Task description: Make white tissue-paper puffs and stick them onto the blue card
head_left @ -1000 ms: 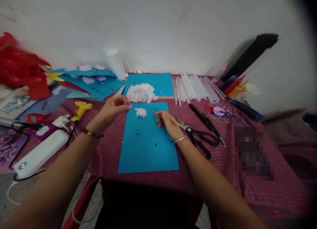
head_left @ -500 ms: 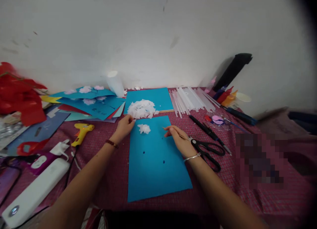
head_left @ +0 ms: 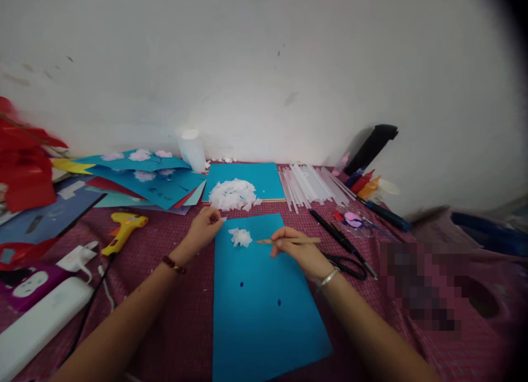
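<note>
A blue sheet of paper (head_left: 264, 327) lies in front of me, with a crumpled white paper flower (head_left: 240, 238) near its top and two dark blue dots below. My right hand (head_left: 295, 249) is closed around a thin wooden stick (head_left: 305, 240), its pointed tip just right of the flower and over the sheet. At the sheet's upper left edge, my left hand (head_left: 204, 228) is pinched on what looks like a small white paper piece (head_left: 223, 219). Just beyond it is a pile of white paper pieces (head_left: 233, 195) on another blue sheet (head_left: 247, 173).
Scissors (head_left: 350, 266) lie partly under my right wrist, beside a black pen-like tool (head_left: 336, 233). Clear glue sticks (head_left: 313, 186) lie at the back right. On the left are a yellow glue gun (head_left: 126, 230), a white power strip (head_left: 45, 327) and stacked coloured papers (head_left: 165, 186).
My right hand has moved left toward the flower, and the stick now points at it. My left hand stays pinched by the sheet's edge. The whole view has shifted slightly.
</note>
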The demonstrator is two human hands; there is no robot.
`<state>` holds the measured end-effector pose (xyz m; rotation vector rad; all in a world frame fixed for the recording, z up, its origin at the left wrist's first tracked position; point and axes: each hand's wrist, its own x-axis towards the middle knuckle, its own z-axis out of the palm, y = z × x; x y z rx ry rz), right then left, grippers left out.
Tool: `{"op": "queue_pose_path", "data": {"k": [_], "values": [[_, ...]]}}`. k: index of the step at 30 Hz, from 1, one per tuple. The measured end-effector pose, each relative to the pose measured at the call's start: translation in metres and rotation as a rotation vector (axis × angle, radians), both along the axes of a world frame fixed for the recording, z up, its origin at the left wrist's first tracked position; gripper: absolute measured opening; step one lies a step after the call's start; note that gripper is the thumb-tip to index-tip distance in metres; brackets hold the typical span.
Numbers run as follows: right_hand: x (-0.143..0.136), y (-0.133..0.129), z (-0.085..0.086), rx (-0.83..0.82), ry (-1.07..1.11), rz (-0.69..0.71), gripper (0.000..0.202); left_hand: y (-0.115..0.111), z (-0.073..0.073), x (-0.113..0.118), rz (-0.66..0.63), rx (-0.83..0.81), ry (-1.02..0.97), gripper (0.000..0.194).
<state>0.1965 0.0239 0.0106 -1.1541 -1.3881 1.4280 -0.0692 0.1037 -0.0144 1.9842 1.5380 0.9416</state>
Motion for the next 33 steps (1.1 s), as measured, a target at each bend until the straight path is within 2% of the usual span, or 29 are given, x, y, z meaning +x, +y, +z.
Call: {"op": "queue_pose_path", "data": {"k": [2, 4, 7, 9, 11, 15, 20, 23, 28, 33], "values": [[-0.012, 0.019, -0.006, -0.053, 0.109, 0.036, 0.020, -0.001, 0.014, 0.003, 0.004, -0.017, -0.084, 0.012], [-0.023, 0.034, -0.014, -0.065, 0.147, 0.042, 0.029, -0.005, 0.027, 0.006, -0.041, -0.112, -0.216, 0.013], [-0.030, 0.045, -0.027, -0.032, 0.106, 0.027, 0.041, -0.013, 0.034, 0.009, -0.206, -0.335, -0.376, 0.018], [-0.029, 0.046, -0.034, -0.016, 0.060, 0.006, 0.043, -0.017, 0.027, 0.007, -0.317, -0.476, -0.415, 0.018], [-0.025, 0.045, -0.038, -0.016, 0.033, -0.014, 0.038, -0.018, 0.015, 0.004, -0.372, -0.596, -0.426, 0.017], [-0.020, 0.044, -0.040, 0.003, 0.010, -0.010, 0.027, -0.016, -0.003, 0.000, -0.353, -0.693, -0.409, 0.018], [-0.022, 0.046, -0.041, 0.091, -0.053, 0.003, 0.022, -0.015, 0.000, 0.000, -0.345, -0.733, -0.369, 0.020], [-0.024, 0.046, -0.043, 0.099, -0.055, -0.006, 0.021, -0.014, 0.002, -0.004, -0.354, -0.700, -0.378, 0.013], [-0.026, 0.049, -0.042, 0.092, -0.025, -0.020, 0.022, -0.009, -0.003, -0.012, -0.408, -0.731, -0.534, 0.004], [-0.027, 0.049, -0.040, 0.097, -0.022, -0.015, 0.023, -0.007, -0.006, -0.014, -0.431, -0.739, -0.464, 0.005]]}}
